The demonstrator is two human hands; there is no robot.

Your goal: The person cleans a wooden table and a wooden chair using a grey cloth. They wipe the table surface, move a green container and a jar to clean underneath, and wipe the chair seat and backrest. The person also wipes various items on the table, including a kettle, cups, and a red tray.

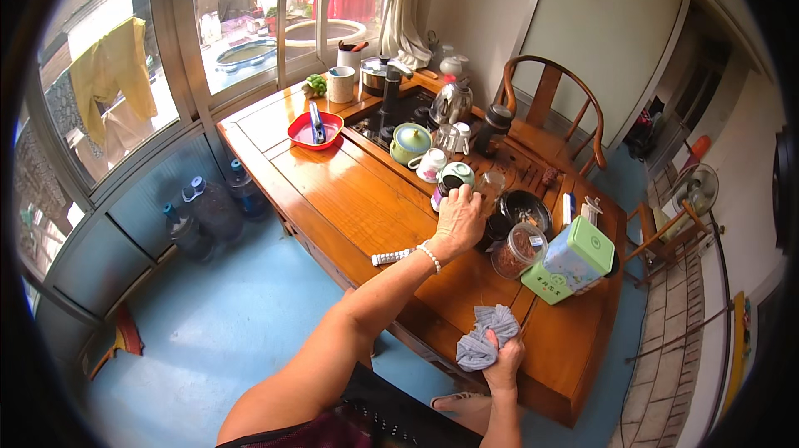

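My left hand (pixel 460 217), with a white bead bracelet at the wrist, reaches over the wooden tea table (pixel 349 198). Its fingers are around a small dark-topped jar (pixel 439 197) with a purple and white side, partly hidden by the hand. Beside the jar are an upturned pale green bowl (pixel 457 172), a white floral cup (pixel 431 164) and a clear glass (pixel 492 183). Near the table's front edge, my right hand (pixel 504 357) grips a crumpled grey cloth (pixel 487 335). A white remote control (pixel 392 257) lies partly under my left forearm.
A black bowl (pixel 527 210), a clear jar of reddish-brown contents (pixel 518 251) and a green tin (pixel 571 260) stand to the right. Farther back are a lidded green pot (pixel 411 143), a metal kettle (pixel 452 101) and a red tray (pixel 315 129). A wooden chair (pixel 549 92) stands behind.
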